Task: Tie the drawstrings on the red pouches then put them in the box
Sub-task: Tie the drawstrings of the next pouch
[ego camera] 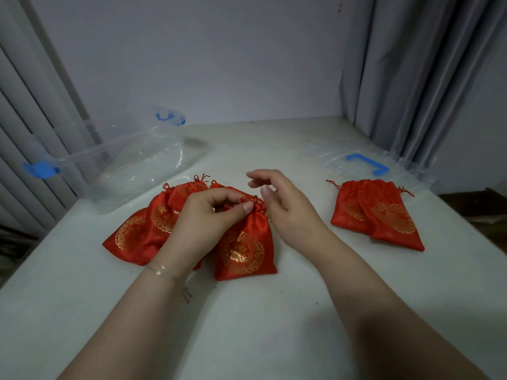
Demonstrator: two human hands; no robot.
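A red pouch with a gold print (245, 249) lies on the table in front of me, its neck gathered. My left hand (208, 215) pinches the drawstring at that neck. My right hand (285, 207) hovers just right of the neck, fingers relaxed and holding nothing. A pile of several red pouches (153, 223) lies to the left, partly under my left hand. Two more red pouches (381, 215) overlap at the right. The clear plastic box (123, 160) with blue latches stands at the back left.
The box's clear lid (367, 163) with a blue handle lies at the back right, behind the two pouches. The white table (247, 325) ends at a wall behind. Grey curtains hang on both sides.
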